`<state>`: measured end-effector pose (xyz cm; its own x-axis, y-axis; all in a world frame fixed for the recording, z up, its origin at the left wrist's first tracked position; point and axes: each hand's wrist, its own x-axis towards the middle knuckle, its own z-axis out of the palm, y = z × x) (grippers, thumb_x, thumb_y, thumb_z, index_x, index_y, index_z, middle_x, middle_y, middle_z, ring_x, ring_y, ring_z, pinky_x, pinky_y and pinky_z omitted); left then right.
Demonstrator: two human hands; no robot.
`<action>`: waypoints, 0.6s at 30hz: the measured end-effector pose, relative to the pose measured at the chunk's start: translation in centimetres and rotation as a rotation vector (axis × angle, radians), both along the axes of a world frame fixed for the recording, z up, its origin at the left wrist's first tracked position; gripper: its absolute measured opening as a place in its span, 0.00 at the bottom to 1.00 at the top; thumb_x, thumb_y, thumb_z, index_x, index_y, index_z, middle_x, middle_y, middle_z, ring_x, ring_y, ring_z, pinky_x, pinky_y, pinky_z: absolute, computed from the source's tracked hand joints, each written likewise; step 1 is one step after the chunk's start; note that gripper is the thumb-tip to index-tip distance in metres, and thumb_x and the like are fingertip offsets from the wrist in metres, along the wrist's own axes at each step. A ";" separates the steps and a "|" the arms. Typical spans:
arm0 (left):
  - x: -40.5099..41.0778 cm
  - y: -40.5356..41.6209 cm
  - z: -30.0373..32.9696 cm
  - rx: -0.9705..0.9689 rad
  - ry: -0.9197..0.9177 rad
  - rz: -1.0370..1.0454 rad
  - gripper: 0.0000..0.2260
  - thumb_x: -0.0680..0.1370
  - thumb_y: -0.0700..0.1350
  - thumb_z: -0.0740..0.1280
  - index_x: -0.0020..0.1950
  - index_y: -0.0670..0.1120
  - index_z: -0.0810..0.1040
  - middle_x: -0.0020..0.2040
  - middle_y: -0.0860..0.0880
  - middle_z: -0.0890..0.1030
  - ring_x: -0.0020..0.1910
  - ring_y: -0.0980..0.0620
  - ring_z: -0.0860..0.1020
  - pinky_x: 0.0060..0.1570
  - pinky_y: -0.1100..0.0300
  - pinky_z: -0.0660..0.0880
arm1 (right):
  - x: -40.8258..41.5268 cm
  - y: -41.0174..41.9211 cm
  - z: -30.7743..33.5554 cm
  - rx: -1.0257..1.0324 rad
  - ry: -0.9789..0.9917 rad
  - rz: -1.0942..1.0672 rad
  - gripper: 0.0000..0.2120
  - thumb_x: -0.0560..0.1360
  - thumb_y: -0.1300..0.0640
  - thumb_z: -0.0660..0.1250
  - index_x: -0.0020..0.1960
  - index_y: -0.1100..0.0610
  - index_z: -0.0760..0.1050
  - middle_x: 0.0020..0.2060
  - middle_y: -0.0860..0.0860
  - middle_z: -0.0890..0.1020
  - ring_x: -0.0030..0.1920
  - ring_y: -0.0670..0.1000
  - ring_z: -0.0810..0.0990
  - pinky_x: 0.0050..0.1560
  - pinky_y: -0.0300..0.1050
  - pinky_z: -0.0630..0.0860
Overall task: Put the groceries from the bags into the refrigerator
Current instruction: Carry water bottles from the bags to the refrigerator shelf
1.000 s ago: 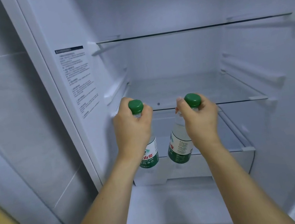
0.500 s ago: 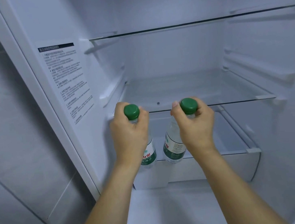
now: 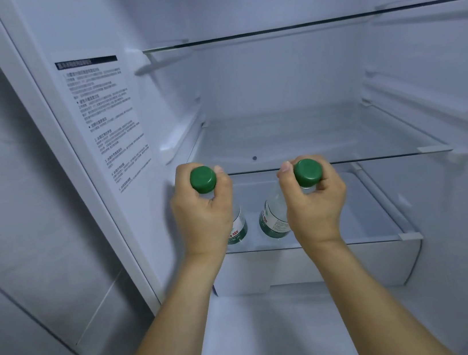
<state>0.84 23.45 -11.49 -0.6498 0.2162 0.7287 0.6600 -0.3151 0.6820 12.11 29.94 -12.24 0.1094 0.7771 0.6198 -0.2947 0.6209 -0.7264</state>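
My left hand (image 3: 202,218) grips the neck of a clear water bottle (image 3: 238,231) with a green cap and green label. My right hand (image 3: 316,205) grips a second, matching bottle (image 3: 273,220) the same way, tilted a little to the left. Both bottles hang side by side over the open white drawer (image 3: 314,268) inside the refrigerator, just below the front edge of the lower glass shelf (image 3: 342,144). Their lower ends sit inside the drawer opening; whether they touch its floor is hidden.
An upper glass shelf (image 3: 296,27) spans the refrigerator above. A printed instruction sticker (image 3: 104,120) is on the left inner wall. White rails (image 3: 427,108) line the right wall. A grey panel (image 3: 5,209) stands to the left of the refrigerator frame.
Both hands have carried the bottles slightly lower and deeper into the refrigerator, over the drawer. The camera has moved closer and tilted, so the caps face me more.
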 end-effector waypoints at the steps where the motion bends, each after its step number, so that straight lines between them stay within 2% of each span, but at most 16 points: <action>1: -0.1 0.1 -0.2 0.011 -0.003 -0.011 0.08 0.76 0.42 0.68 0.45 0.38 0.74 0.37 0.43 0.79 0.37 0.53 0.76 0.41 0.70 0.70 | -0.1 0.1 -0.2 0.014 0.007 0.000 0.06 0.72 0.56 0.70 0.38 0.52 0.74 0.33 0.45 0.79 0.35 0.44 0.76 0.41 0.37 0.73; 4: -0.2 0.2 -0.8 0.028 0.018 -0.031 0.08 0.77 0.44 0.68 0.45 0.39 0.74 0.38 0.45 0.80 0.39 0.53 0.77 0.44 0.70 0.71 | -0.2 0.3 -0.8 0.046 0.001 -0.010 0.07 0.72 0.54 0.68 0.40 0.57 0.75 0.34 0.53 0.80 0.36 0.45 0.77 0.42 0.37 0.74; 6: -0.1 0.2 -1.1 0.037 0.032 -0.053 0.05 0.77 0.42 0.68 0.46 0.42 0.73 0.39 0.48 0.80 0.40 0.55 0.77 0.45 0.70 0.71 | -0.2 0.3 -1.1 0.058 -0.002 -0.010 0.06 0.72 0.55 0.68 0.41 0.57 0.76 0.35 0.49 0.81 0.37 0.42 0.78 0.43 0.35 0.74; 8: 0.1 0.2 -1.7 0.051 0.041 -0.080 0.04 0.78 0.40 0.68 0.48 0.45 0.73 0.42 0.52 0.79 0.42 0.57 0.77 0.47 0.69 0.71 | -0.3 0.3 -1.4 0.059 0.009 0.000 0.03 0.72 0.56 0.68 0.42 0.54 0.75 0.36 0.43 0.81 0.39 0.42 0.79 0.44 0.34 0.74; 13: 0.6 0.2 -3.2 0.025 0.055 -0.152 0.06 0.78 0.37 0.69 0.50 0.44 0.74 0.47 0.55 0.78 0.46 0.62 0.77 0.50 0.70 0.72 | -0.3 0.4 -2.2 0.047 0.045 0.025 0.03 0.73 0.58 0.68 0.44 0.56 0.76 0.39 0.43 0.81 0.42 0.42 0.80 0.47 0.35 0.75; 15: 0.5 0.3 -3.9 -0.014 0.093 -0.182 0.05 0.77 0.41 0.68 0.51 0.43 0.74 0.47 0.52 0.79 0.48 0.58 0.78 0.52 0.67 0.72 | -0.2 0.4 -2.5 0.052 0.045 0.032 0.03 0.74 0.59 0.68 0.46 0.59 0.76 0.41 0.45 0.81 0.43 0.42 0.80 0.48 0.34 0.74; 18: 0.2 0.6 -4.7 -0.057 0.126 -0.205 0.09 0.77 0.45 0.67 0.51 0.41 0.75 0.49 0.47 0.79 0.50 0.49 0.78 0.53 0.57 0.75 | 0.0 0.3 -2.9 0.078 0.010 0.053 0.02 0.75 0.60 0.67 0.47 0.58 0.76 0.43 0.51 0.82 0.45 0.43 0.80 0.50 0.33 0.74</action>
